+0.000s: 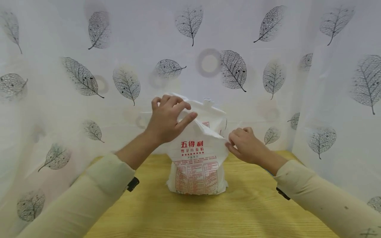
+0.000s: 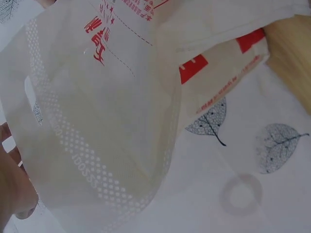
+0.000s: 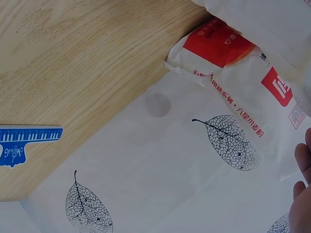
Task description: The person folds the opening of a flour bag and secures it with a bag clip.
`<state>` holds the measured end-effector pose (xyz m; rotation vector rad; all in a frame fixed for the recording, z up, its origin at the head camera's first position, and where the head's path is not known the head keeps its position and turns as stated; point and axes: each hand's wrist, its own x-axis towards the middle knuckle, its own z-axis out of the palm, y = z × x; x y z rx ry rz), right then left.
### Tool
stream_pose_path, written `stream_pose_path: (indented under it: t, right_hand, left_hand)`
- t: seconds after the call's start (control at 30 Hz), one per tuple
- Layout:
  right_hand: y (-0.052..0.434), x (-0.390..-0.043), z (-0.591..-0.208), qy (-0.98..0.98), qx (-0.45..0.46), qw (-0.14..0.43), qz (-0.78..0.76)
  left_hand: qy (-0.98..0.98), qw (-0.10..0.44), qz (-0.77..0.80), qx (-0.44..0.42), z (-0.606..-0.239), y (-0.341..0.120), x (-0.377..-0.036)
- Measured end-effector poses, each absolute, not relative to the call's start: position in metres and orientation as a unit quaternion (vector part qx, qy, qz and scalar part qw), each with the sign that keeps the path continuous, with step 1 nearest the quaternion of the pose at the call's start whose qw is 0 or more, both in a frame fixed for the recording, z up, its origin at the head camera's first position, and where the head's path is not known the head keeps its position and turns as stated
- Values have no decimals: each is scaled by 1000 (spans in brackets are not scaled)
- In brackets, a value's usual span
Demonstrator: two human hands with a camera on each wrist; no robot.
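A white plastic flour bag point(image 1: 194, 178) with red print stands upright on the wooden table, its lower part full and its upper part loose and creased. My left hand point(image 1: 168, 120) is at the bag's upper left, fingers bent over the top edge and thumb stretched across the front. At the right side edge, my right hand point(image 1: 244, 145) pinches the bag between thumb and curled fingers. The left wrist view shows the bag's dotted top strip point(image 2: 97, 160) and a slot-shaped handle hole, with the left hand point(image 2: 17, 184) at the edge. Fingers of the right hand point(image 3: 301, 199) show partly in the right wrist view.
A blue clip point(image 3: 29, 138) with piano keys and "Music" on it lies on the table point(image 3: 87, 58), right of the bag. Behind the table hangs a pale curtain point(image 1: 190, 82) printed with dark leaves, wrapping round both sides.
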<state>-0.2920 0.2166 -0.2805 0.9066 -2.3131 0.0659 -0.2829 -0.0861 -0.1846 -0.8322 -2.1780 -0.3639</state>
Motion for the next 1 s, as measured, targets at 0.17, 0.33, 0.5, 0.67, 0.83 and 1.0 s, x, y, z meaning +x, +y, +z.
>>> stream_pose_path:
  t: [0.17,0.33,0.5,0.67,0.83,1.0]
  right_hand:
    - [216,-293,-283,-864,372,337,26]
    - [218,-294,-286,-862,387,324,50]
    - [214,-295,-287,-891,342,285,83]
    - [210,-295,-289,-921,300,229,100]
    - [208,-298,-291,-915,310,248,69]
    - [209,-299,-291,-908,323,262,56]
  left_hand:
    - [-872,359,-124,-310,-187,-81,-281]
    - [-879,351,-111,-302,-187,-83,-283]
    - [-887,340,-96,-298,-188,-86,-285]
    - [-891,336,-81,-294,-190,-90,-286]
    - [-882,350,-78,-305,-192,-92,-290]
    - [-868,366,-92,-324,-199,-94,-292]
